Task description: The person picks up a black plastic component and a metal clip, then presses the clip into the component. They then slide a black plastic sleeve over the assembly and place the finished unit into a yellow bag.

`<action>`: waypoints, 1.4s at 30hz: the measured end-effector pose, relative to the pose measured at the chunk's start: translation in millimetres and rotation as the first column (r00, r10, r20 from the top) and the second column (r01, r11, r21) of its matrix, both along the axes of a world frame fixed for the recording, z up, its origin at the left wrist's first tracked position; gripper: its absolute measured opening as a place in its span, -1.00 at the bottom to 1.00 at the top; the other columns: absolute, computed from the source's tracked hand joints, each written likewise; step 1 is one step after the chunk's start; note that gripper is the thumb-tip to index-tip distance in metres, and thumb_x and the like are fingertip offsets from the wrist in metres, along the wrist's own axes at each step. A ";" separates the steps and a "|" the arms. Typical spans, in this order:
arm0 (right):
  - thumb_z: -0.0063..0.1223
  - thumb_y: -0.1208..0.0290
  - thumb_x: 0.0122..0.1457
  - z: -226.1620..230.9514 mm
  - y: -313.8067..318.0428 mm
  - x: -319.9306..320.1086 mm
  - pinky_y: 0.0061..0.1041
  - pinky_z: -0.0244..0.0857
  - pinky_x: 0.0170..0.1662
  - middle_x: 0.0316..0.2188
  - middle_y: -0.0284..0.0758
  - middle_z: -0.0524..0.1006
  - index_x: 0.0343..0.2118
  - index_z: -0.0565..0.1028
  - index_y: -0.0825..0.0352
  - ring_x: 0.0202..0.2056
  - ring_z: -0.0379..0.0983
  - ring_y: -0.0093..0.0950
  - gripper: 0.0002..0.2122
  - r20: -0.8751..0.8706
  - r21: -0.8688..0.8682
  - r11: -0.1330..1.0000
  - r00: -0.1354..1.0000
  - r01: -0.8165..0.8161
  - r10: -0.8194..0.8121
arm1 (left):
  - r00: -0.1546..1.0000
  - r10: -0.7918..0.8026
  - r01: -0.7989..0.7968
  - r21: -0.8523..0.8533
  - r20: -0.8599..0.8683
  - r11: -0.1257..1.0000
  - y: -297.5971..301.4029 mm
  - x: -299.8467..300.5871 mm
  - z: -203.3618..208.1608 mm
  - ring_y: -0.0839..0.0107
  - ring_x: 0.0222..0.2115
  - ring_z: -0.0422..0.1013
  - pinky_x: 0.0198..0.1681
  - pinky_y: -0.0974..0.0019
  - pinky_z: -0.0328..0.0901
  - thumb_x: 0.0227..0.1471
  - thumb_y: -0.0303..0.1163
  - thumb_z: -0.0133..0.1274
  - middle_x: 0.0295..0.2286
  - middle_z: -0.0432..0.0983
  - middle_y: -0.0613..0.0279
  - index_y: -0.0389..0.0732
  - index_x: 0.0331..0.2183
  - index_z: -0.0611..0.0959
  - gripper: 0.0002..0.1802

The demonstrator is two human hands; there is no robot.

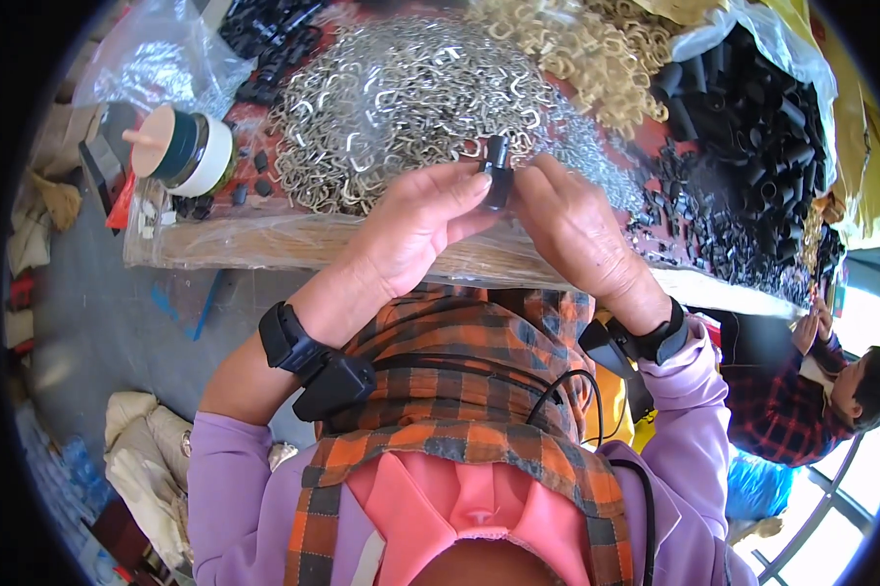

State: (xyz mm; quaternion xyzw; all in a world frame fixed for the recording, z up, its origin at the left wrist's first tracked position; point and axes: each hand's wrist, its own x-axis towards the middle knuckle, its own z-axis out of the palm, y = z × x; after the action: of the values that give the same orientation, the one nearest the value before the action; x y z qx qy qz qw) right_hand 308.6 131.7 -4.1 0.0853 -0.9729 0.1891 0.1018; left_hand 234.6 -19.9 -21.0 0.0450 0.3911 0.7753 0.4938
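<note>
Above the near edge of the worktable (293, 239), my left hand (415, 215) grips a small black plastic part (498, 186) between thumb and fingers. The part stands upright, with a narrower black piece at its top. My right hand (576, 220) is closed in a pinch right beside it, knuckles upward. Its fingertips are partly hidden, so what they hold cannot be made out. Just behind both hands spreads a large heap of shiny silver metal hooks (391, 107). Small silver metal pieces (596, 151) lie behind my right hand.
Tan curved pieces (596, 59) are heaped at the back. Black plastic parts (733, 117) and small black bits (694, 205) cover the right side. A lidded jar (191, 151) stands left, near a clear plastic bag (162, 68). Another person (801, 400) works at far right.
</note>
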 end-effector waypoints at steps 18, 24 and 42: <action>-0.08 0.56 -0.03 -7.9 16.8 21.0 -0.63 0.17 -0.52 -0.60 -0.34 0.36 -0.53 0.35 0.41 -0.59 0.30 -0.56 -0.96 -0.045 -0.577 0.816 0.995 0.043 -0.085 | 0.940 -0.175 0.132 0.161 0.294 0.978 8.5 0.1 0.7 0.35 -0.34 0.36 -0.23 0.46 0.28 -0.10 -0.33 -0.05 -0.35 0.39 0.09 -0.34 -0.31 0.42 -0.70; -0.08 0.56 -0.03 8.6 8.6 29.9 -0.64 0.13 -0.54 -0.62 -0.33 0.32 -0.56 0.31 0.40 -0.61 0.26 -0.57 -0.93 -0.012 -0.645 0.757 0.990 0.099 -0.140 | 0.958 -0.201 0.181 0.113 0.207 0.977 3.1 8.1 -0.5 0.38 -0.36 0.36 -0.29 0.51 0.29 -0.09 -0.34 -0.06 -0.36 0.40 0.16 -0.31 -0.30 0.44 -0.71; -0.05 0.61 -0.09 12.6 -7.9 37.1 -0.61 0.10 -0.59 -0.63 -0.34 0.30 -0.57 0.29 0.39 -0.63 0.25 -0.51 -0.92 -0.127 -0.290 0.957 0.991 0.005 -0.044 | 0.971 -0.231 0.232 -0.012 0.060 0.973 -2.1 21.0 4.3 0.44 -0.39 0.39 -0.35 0.54 0.27 -0.06 -0.36 -0.09 -0.40 0.41 0.25 -0.28 -0.32 0.46 -0.76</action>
State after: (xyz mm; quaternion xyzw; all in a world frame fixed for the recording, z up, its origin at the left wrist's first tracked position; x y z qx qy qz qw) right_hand 345.7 123.8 8.5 0.0698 -0.9270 0.3217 0.1798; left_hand 255.6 -22.1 -16.7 0.0630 0.3758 0.7099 0.5923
